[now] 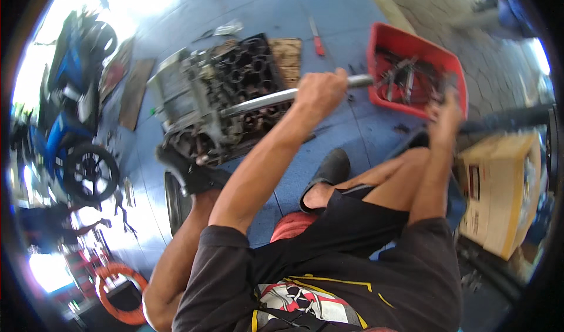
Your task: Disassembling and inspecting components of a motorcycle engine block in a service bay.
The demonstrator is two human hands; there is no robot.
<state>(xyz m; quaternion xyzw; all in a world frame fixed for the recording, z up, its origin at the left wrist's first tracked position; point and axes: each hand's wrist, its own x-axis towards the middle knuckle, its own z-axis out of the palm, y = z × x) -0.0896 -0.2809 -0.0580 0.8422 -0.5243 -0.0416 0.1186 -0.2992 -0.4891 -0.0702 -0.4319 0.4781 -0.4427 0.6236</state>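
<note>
My left hand (322, 94) is wrapped round a long silver metal bar (258, 103). The bar's left end meets the side of a greasy engine (179, 94) lying on the floor; its dark grip end reaches to the red bin's near side. At the right, my right hand (445, 113) is closed and smeared by motion, over the near edge of a red plastic bin (376, 53). A dark blurred thing (449, 85) sticks up from its fingers, its kind unclear. Several metal tools (408, 79) lie inside the bin.
A red-handled screwdriver (318, 44) lies beyond the bar, near a piece of cardboard (286, 59). My left shoe (191, 170) is against the engine's near side. A cardboard box (496, 191) stands at the right; blue motorcycles (64, 138) stand at the left.
</note>
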